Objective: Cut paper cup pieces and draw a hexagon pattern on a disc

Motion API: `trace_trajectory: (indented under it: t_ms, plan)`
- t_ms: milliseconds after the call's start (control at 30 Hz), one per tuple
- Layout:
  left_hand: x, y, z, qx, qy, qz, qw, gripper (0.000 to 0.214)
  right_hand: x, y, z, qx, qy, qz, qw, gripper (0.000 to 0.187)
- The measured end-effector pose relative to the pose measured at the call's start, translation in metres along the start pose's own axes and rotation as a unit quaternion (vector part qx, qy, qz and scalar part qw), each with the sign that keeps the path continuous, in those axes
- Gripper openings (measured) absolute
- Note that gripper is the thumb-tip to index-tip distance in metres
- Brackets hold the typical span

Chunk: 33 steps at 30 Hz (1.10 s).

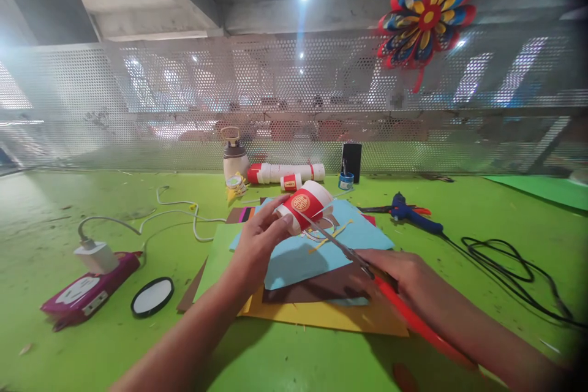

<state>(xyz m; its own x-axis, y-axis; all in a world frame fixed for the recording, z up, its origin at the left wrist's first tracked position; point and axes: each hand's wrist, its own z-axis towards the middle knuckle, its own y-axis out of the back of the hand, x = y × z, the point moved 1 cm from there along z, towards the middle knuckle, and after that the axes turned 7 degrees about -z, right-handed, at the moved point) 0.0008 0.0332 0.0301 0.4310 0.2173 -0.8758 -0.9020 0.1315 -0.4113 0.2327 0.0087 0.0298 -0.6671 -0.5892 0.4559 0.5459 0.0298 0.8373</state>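
My left hand (257,244) grips a red and white paper cup (307,203), held on its side above the coloured paper sheets. My right hand (400,274) is closed on red-handled scissors (349,251); their blades reach up-left to the cup's rim. Thin cut paper strips (327,236) lie on the light blue sheet (303,257) just under the cup. Brown and yellow sheets (321,312) lie below the blue one.
A stack of paper cups (287,173), a jar (235,156), a black box (351,162) and a small blue pot (346,180) stand at the back. A blue glue gun (413,214) with black cable (505,269) lies right. A charger (95,256), purple power bank (87,294) and round lid (152,296) lie left.
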Motion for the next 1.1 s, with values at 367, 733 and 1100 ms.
trace_trajectory:
  t_ms: [367, 733, 1100]
  plan:
    - [0.005, 0.0, -0.001, -0.023, -0.004, 0.075, 0.997, 0.064, -0.009, -0.006, 0.005, -0.005, 0.008, 0.004, 1.0, 0.023]
    - [0.005, -0.005, -0.006, -0.04, 0.008, 0.036, 0.999, 0.067, -0.007, -0.009, 0.0, 0.033, -0.009, -0.056, 0.998, 0.028]
    - [0.004, -0.007, -0.006, -0.048, -0.01, 0.043, 0.998, 0.063, 0.009, -0.002, -0.004, 0.015, -0.035, -0.022, 0.999, 0.023]
